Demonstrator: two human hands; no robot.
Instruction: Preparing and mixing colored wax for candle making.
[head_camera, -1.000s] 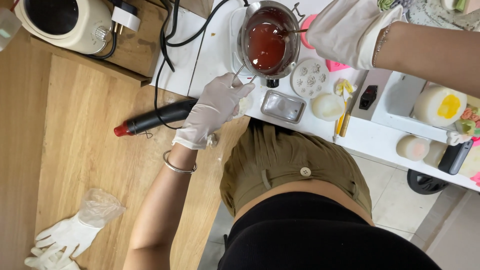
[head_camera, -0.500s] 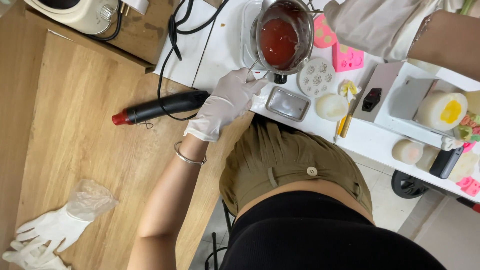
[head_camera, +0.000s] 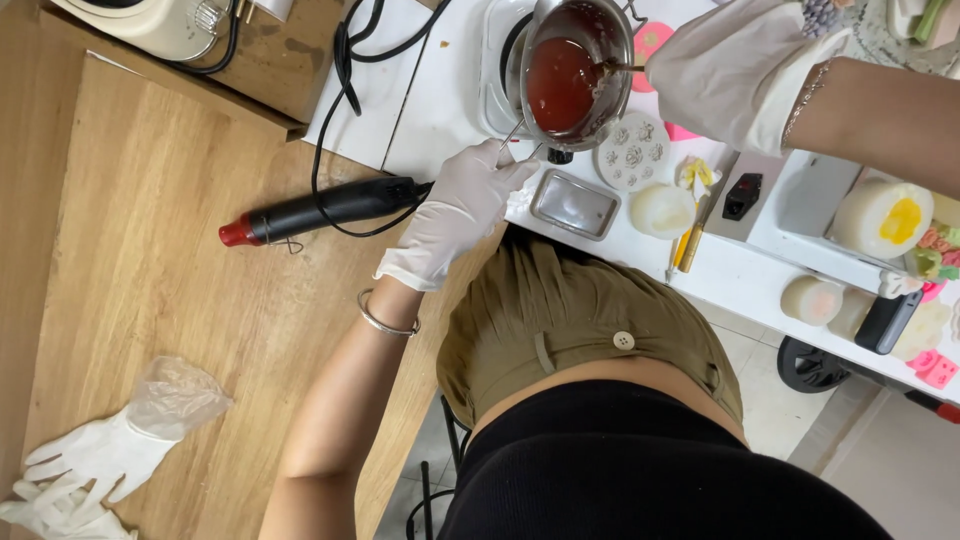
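A round steel pot (head_camera: 575, 65) of glossy red liquid sits at twelve o'clock on a white burner (head_camera: 497, 70). The gloved left hand (head_camera: 462, 205) pinches its thin wire handle (head_camera: 515, 135); the gloved right hand (head_camera: 735, 70), at one o'clock, grips a stirrer (head_camera: 618, 67). A black heat gun (head_camera: 325, 208) lies at ten o'clock on wood.

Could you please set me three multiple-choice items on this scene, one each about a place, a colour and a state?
1. Where does the heat gun lie?
A. on the wooden table
B. on the floor
C. inside the pot

2. What colour is the liquid in the metal pot?
A. green
B. dark red
C. blue

3. What is the left hand doing?
A. lying flat on the wood
B. gripping the pot's thin handle
C. holding the heat gun

Answers: 1 A, it rests on the wood; 2 B, the liquid looks dark red; 3 B, gloved fingers close round the handle.
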